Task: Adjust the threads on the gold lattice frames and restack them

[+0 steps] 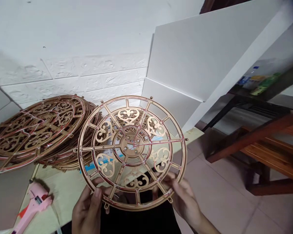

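A round gold-brown openwork frame [131,142], with heart-shaped scrollwork and thin red and white wires along its rings, is tilted up in front of me. My left hand [89,206] grips its lower left rim, thumb on the near face. At the lower right rim, my right hand [185,198] holds it the same way. Similar round frames lie in a stack [42,130] on the left, the top one also wired. A pink glue gun [36,203] rests on the pale table at the lower left.
The pale green tabletop [61,183] runs under the stack, against a white brick-patterned wall [63,73]. Grey-white panels [192,48] lean at the back right. Further right are a wooden bench [271,156] and a dark shelf with bottles [266,84].
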Tool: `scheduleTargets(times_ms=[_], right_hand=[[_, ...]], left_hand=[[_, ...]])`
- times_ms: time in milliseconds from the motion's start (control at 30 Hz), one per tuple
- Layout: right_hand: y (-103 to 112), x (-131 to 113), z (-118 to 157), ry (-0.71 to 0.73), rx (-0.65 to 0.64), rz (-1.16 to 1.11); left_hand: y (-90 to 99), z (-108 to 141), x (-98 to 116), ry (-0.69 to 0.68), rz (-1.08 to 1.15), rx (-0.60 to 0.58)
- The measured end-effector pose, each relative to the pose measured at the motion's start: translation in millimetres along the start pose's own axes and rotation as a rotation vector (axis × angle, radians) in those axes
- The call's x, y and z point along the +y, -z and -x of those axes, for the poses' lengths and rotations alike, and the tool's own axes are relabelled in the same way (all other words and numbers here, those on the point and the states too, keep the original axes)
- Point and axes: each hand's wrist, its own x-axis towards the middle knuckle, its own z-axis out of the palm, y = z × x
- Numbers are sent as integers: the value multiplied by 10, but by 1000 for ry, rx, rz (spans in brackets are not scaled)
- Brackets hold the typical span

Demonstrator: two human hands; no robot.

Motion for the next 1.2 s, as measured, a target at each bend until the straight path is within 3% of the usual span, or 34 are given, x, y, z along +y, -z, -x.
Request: scheduleTargets(times_ms=[200, 400, 733, 900, 1000, 1100, 1200], right_hand=[[66, -245, -194, 165, 211, -2], [176, -359, -320, 258, 379, 125], [338, -433, -358, 439, 507, 890], [448, -337, -374, 483, 581, 1043], [487, -296, -429, 609, 636, 971], [376, -341, -473, 831, 576, 905], [94, -468, -463, 1026, 405, 1110]], left_hand=[[-11, 67, 38, 14, 54, 66], [-15, 68, 15, -14, 39, 7], [53, 42, -137, -45, -52, -85], [48, 58, -98, -56, -100, -47], [61, 76, -69, -72, -165, -55], [59, 103, -59, -83, -191, -49], [29, 142, -66, -99, -177, -36]])
